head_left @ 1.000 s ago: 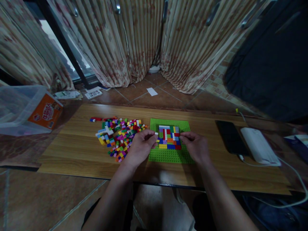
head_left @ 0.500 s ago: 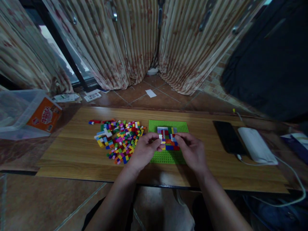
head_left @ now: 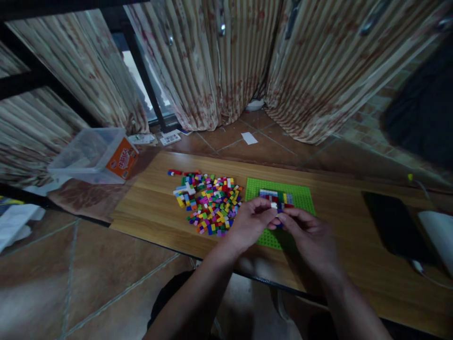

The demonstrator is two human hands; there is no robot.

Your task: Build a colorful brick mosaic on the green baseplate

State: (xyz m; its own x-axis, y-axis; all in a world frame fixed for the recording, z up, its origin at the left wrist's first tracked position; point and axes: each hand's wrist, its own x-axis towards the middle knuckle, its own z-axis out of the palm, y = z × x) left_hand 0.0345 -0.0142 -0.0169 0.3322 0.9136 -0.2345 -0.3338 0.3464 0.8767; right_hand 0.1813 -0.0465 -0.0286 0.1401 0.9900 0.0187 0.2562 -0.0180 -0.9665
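The left forearm [head_left: 210, 281] and right forearm [head_left: 348, 297] reach forward from the lower edge, angling inward. The left hand [head_left: 250, 223] pinches a small white brick [head_left: 273, 206] between thumb and fingers, over a green baseplate [head_left: 304, 193] on a wooden table [head_left: 141, 208]. The right hand [head_left: 313, 236] meets it, thumb and fingers curled; whether they grip anything cannot be told. The brick looks light, stiff and smooth, probably sturdy but easily slipped; its sides seem the best hold. Beyond the fingers, joined bricks [head_left: 271, 193] show on the baseplate.
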